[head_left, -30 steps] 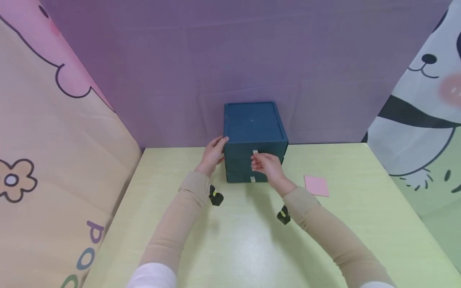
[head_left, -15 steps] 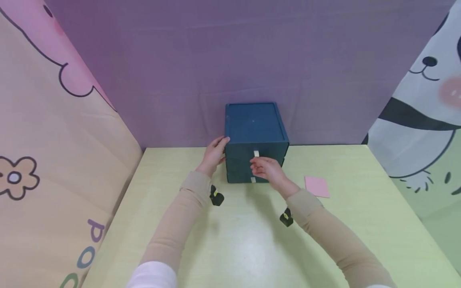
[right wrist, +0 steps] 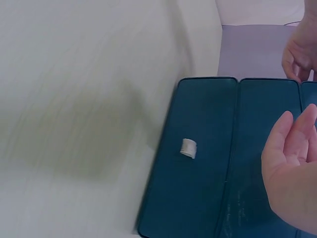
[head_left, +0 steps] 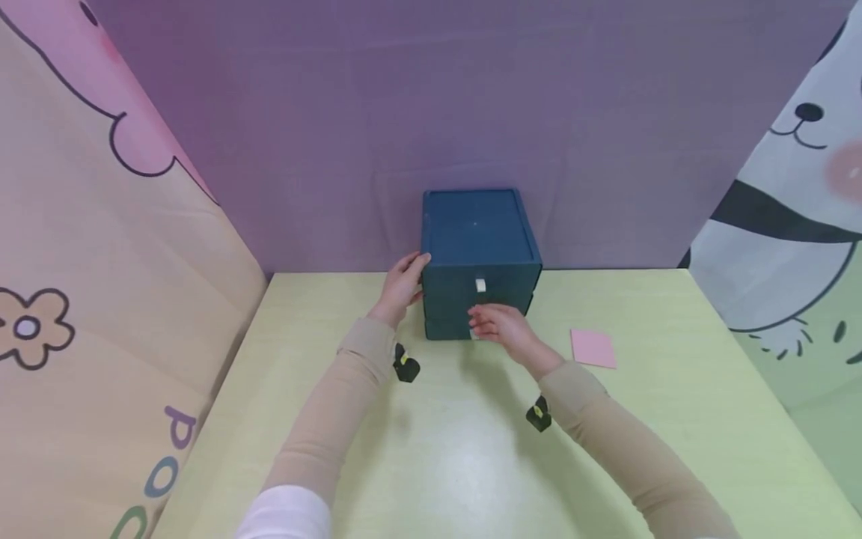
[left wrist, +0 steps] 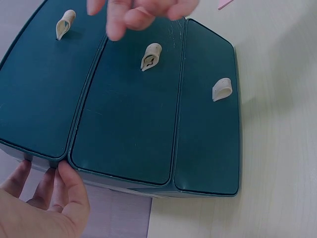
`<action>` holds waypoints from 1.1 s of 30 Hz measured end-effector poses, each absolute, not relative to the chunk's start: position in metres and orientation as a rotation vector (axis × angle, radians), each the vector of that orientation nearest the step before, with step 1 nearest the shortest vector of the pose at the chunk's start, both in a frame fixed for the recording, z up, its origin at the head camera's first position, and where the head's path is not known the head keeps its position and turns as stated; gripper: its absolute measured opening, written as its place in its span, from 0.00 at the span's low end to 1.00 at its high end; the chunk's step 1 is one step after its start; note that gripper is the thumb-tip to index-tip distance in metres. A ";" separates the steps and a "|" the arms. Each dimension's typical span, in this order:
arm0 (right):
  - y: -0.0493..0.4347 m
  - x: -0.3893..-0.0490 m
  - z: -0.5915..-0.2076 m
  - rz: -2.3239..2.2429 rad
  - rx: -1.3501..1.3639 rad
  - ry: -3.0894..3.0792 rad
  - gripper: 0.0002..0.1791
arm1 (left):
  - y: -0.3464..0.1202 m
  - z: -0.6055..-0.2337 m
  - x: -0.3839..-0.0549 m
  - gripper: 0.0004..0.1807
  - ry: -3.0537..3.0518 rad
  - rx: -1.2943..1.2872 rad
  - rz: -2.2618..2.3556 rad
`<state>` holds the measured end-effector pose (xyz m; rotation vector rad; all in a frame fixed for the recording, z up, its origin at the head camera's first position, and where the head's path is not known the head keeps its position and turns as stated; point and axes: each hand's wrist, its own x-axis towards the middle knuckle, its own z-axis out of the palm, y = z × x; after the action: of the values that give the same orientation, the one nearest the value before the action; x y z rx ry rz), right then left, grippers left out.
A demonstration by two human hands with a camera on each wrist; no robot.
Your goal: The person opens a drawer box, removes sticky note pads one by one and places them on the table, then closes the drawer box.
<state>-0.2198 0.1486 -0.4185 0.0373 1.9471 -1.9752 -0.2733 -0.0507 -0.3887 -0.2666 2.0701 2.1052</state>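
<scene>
A dark blue cabinet (head_left: pixel 480 224) with three stacked drawers stands against the back wall, its fronts level with each other. Each front carries a small pale loop tab; the top tab (head_left: pixel 480 285) shows plainly in the head view. The left wrist view also shows the middle tab (left wrist: pixel 151 56) and bottom tab (left wrist: pixel 222 89). My left hand (head_left: pixel 401 283) rests its fingertips on the cabinet's left side near the upper front edge. In front of the lower drawers hovers my right hand (head_left: pixel 501 326), fingers loosely bent, holding nothing and apart from the tabs.
A pink square of paper (head_left: pixel 592 348) lies on the pale table (head_left: pixel 458 464), right of the cabinet. Purple cloth (head_left: pixel 323 150) hangs behind, with printed cloths at both sides. A black wrist device (head_left: pixel 405 364) hangs under the left sleeve, another (head_left: pixel 539 414) under the right.
My right hand has come away from the top tab and dropped lower in front of the drawers, uncovering that tab. The left hand keeps its place on the cabinet's side.
</scene>
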 end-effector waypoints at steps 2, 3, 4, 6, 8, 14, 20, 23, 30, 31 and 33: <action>0.150 -0.219 -0.422 -1.986 0.034 1.925 0.23 | -0.051 -0.389 -0.273 0.32 2.070 -0.266 2.107; 0.150 -0.219 -0.425 -1.989 0.033 1.914 0.23 | -0.051 -0.389 -0.273 0.32 2.071 -0.267 2.107; 0.151 -0.218 -0.427 -1.990 0.032 1.906 0.22 | -0.051 -0.389 -0.273 0.32 2.073 -0.266 2.106; 0.152 -0.216 -0.430 -1.988 0.039 1.893 0.22 | -0.051 -0.389 -0.274 0.32 2.076 -0.265 2.100; 0.153 -0.215 -0.435 -1.981 0.041 1.888 0.22 | -0.050 -0.389 -0.274 0.32 2.076 -0.265 2.094; 0.156 -0.216 -0.448 -1.992 0.070 1.877 0.22 | -0.050 -0.388 -0.273 0.32 2.070 -0.278 2.097; 0.158 -0.221 -0.460 -2.020 0.165 1.873 0.24 | -0.050 -0.387 -0.273 0.31 2.076 -0.282 2.092; 0.158 -0.222 -0.462 -2.027 0.208 1.875 0.27 | -0.050 -0.387 -0.272 0.31 2.079 -0.281 2.095; 0.153 -0.226 -0.462 -2.138 0.314 1.799 0.26 | -0.050 -0.387 -0.272 0.31 2.079 -0.280 2.103; 0.152 -0.227 -0.461 -2.156 0.338 1.786 0.25 | -0.050 -0.387 -0.271 0.31 2.086 -0.278 2.104; 0.150 -0.229 -0.461 -2.185 0.378 1.770 0.24 | -0.050 -0.387 -0.271 0.31 2.097 -0.276 2.109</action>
<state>-0.2290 0.1499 -0.4608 0.3779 1.7703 -2.1853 -0.2709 -0.0497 -0.3868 -0.2762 2.0973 2.1085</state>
